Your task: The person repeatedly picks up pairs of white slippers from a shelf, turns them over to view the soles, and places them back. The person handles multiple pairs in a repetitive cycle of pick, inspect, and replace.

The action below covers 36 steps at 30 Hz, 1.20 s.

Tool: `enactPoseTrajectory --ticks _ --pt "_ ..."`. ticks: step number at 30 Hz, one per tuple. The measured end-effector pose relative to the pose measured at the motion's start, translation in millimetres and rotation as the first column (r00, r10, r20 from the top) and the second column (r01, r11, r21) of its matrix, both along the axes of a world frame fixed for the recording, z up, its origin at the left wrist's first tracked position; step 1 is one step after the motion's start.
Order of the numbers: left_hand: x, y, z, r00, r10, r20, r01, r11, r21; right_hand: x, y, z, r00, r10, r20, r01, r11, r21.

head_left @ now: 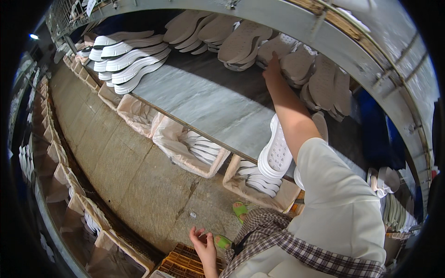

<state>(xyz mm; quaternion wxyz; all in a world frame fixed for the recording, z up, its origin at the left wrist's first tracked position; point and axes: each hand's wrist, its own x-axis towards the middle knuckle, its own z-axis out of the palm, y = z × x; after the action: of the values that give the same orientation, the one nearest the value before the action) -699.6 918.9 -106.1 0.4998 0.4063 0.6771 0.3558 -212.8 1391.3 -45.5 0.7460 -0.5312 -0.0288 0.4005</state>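
My right hand (272, 69) reaches across the grey shelf top to a grey-brown shoe sole (267, 52) in the back row. One finger lies over the sole's near end and the rest of the hand closes at its edge, partly hidden. Beneath my right forearm, a white shoe sole (278, 155) with a dotted inner face stands at the shelf's front edge; another is mostly covered by the arm. Low in the view, my left hand (204, 246) hangs with its fingers loosely curled and apart, holding nothing.
White soles (132, 60) are piled at the shelf's left end. Along its front stand lined bins (222, 162) holding white soles. A metal rail (296, 23) crosses above the back row. More lined bins (99, 220) run along the left aisle; an orange crate (178, 262) sits near my left hand.
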Motion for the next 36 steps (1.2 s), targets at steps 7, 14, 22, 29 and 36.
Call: enactPoseTrajectory --ticks 7,14,22,29,36 --pt "8 -7 10 0.997 -0.053 -0.051 0.044 0.987 -0.156 0 -10 -1 0.986 -0.159 -0.058 0.164 0.983 0.086" --pt "-15 -12 11 0.973 -0.23 -0.037 0.228 0.972 -0.048 -78 -112 70 0.944 -0.007 -0.331 0.099 0.96 0.263" --pt "-60 -29 11 0.918 -0.372 -0.139 0.39 0.911 0.133 -192 -289 117 0.808 0.199 -0.555 -0.151 0.98 0.132" --pt "-73 -8 72 0.931 -0.353 0.098 0.307 0.897 0.317 -288 -447 109 0.697 0.702 -0.146 -0.705 0.708 0.039" --pt "-61 7 122 0.689 -0.208 0.694 -0.078 0.931 0.356 -354 -512 64 0.421 0.798 0.431 -0.839 0.523 -0.15"
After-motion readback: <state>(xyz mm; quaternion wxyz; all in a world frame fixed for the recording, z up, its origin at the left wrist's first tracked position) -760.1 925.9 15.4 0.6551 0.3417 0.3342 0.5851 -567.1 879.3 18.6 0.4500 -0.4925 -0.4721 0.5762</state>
